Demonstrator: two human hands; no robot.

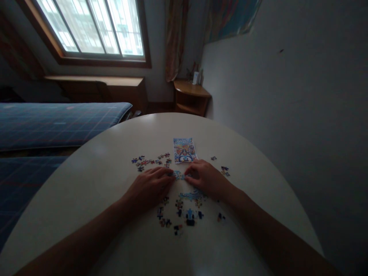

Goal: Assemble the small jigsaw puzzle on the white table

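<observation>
Light-blue jigsaw puzzle pieces [178,175] lie on the white table between my two hands. My left hand [154,183] is closed, its fingertips on the left end of these pieces. From the other side, my right hand [204,175] pinches the right end between thumb and fingers. Just beyond stands no gap to speak of before a small printed picture sheet [184,150], lying flat. Nearer to me are a joined light-blue strip [189,195], partly behind my right hand, and a joined blue character section [190,216] with dark pieces.
Loose puzzle pieces [146,162] form a cluster at the left of the sheet. Several more [225,171] lie to the right, others [165,222] nearer to me. The round table [115,149] borders a plaid mattress [57,122] and a wall [273,115].
</observation>
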